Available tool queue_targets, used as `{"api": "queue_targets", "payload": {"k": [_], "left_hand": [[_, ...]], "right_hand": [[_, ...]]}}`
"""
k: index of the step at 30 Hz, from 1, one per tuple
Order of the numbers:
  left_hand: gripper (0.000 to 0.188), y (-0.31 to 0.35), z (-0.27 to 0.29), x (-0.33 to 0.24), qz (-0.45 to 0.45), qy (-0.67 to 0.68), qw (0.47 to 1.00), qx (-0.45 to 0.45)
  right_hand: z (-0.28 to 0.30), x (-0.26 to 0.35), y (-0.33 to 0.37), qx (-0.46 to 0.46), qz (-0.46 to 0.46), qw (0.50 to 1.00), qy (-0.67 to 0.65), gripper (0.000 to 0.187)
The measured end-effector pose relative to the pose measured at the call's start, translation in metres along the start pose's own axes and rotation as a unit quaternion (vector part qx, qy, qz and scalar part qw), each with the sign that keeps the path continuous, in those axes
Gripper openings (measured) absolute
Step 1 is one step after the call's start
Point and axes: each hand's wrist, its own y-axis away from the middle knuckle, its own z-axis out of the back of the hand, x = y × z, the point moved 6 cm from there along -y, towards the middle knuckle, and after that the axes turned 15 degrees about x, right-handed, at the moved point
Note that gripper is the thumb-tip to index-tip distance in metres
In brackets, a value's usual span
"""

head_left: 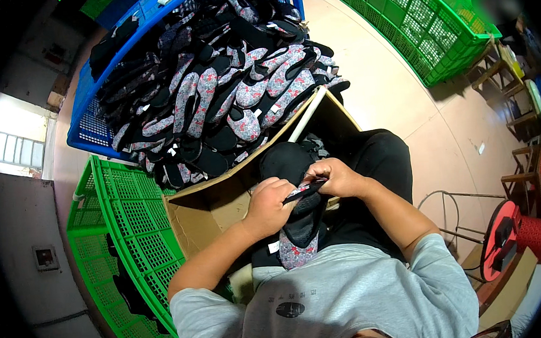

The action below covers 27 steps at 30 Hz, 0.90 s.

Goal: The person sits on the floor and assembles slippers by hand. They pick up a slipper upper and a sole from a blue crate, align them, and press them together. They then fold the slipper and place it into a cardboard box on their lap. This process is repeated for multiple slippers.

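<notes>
Over my lap, a black and floral cloth slipper (pixel 305 191) is stretched between my two hands. My left hand (pixel 270 206) is closed on its left end, with the thumb along the edge. At the other end, my right hand (pixel 338 177) pinches the edge, its fingertips curled in. Directly below lies another floral slipper (pixel 299 251), resting against my shirt, with a small white tag beside it. My hands partly cover the held slipper, so its full shape is hidden.
Ahead, a blue crate (pixel 87 112) overflows with a heap of floral slippers (pixel 207 92). An open cardboard box (pixel 190 220) stands by my knees. Green crates stand at left (pixel 145 238) and far right (pixel 423 29). A red round-topped object (pixel 499 240) is at my right.
</notes>
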Motion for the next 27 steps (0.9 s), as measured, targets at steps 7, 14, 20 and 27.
{"api": "queue_targets", "payload": {"k": [7, 14, 20, 27], "left_hand": [[0.022, 0.02, -0.044, 0.017, 0.141, 0.536, 0.83, 0.06], [0.037, 0.028, -0.049, 0.017, 0.121, 0.742, 0.653, 0.092], [0.05, 0.032, -0.055, 0.018, 0.089, 0.832, 0.54, 0.088], [0.046, 0.028, -0.055, 0.028, 0.019, 0.867, 0.496, -0.041]], "right_hand": [[-0.008, -0.021, 0.001, 0.076, -0.029, 0.968, -0.236, 0.021], [-0.027, -0.028, -0.001, 0.074, -0.058, 0.913, -0.397, 0.015], [-0.028, -0.023, -0.003, 0.083, -0.077, 0.915, -0.387, 0.022], [-0.031, -0.021, -0.012, -0.048, -0.094, 0.927, -0.36, 0.029]]}}
